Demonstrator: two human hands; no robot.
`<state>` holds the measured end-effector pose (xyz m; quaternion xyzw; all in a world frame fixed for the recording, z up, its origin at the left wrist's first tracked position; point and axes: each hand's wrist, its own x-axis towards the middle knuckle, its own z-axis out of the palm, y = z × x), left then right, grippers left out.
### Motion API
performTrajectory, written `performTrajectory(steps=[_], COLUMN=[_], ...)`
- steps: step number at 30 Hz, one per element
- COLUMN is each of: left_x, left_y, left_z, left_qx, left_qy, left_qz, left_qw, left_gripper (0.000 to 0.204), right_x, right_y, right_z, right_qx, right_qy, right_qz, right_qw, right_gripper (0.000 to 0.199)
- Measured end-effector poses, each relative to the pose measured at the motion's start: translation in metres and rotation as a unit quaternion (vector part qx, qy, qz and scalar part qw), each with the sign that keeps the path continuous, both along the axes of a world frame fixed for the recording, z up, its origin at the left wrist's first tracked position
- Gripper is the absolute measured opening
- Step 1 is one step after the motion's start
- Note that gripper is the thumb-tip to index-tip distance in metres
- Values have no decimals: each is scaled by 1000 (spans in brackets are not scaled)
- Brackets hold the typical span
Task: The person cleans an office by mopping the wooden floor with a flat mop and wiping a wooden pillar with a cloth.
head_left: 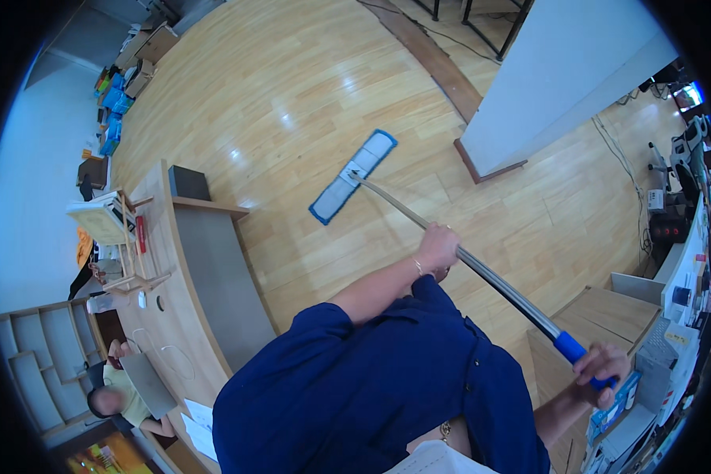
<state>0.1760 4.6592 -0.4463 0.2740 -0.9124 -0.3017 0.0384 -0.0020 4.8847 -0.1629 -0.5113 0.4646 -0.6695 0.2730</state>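
A flat mop (338,193) with a white-grey top and blue fringe lies on the wooden floor ahead of me. Its metal pole slants back from the head toward my lower right. Partway along the pole, my left hand (437,246) is closed around it, a thin bracelet on the wrist. At the pole's upper end, the fingers of my right hand (603,371) wrap the blue grip (570,347).
Left of me stands a long counter (183,276), where a person (126,399) sits at a laptop (147,385). A white pillar (545,87) rises at the right. Cables (620,154) and a wooden cabinet (600,320) are farther right. Boxes (138,75) line the far-left wall.
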Motion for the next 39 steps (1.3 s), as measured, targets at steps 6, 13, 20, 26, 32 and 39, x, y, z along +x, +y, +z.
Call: performTrajectory(steps=[6, 13, 20, 26, 32, 39], left_x=[127, 251, 280, 242, 139, 5], left_y=[-52, -54, 5, 60, 102, 154], left_z=[-41, -75, -80, -72, -38, -22], left_qx=[-34, -58, -72, -83, -63, -28], left_qy=[-25, -19, -4, -9, 7, 80], left_qz=[102, 159, 232, 265, 190, 117], left_qw=[994, 985, 970, 961, 980, 990], left_gripper=[8, 24, 27, 25, 14, 9], right_x=[74, 156, 166, 131, 63, 3], right_y=[-75, -94, -76, -29, 38, 136], right_z=[-38, -75, -71, -50, -10, 22], right_qx=[60, 113, 103, 181, 199, 186], right_qy=[-11, -15, -6, -14, 11, 3], right_qz=[173, 275, 373, 300, 206, -4], right_qw=[983, 955, 922, 937, 958, 982], right_gripper=[26, 18, 16, 17, 16, 19])
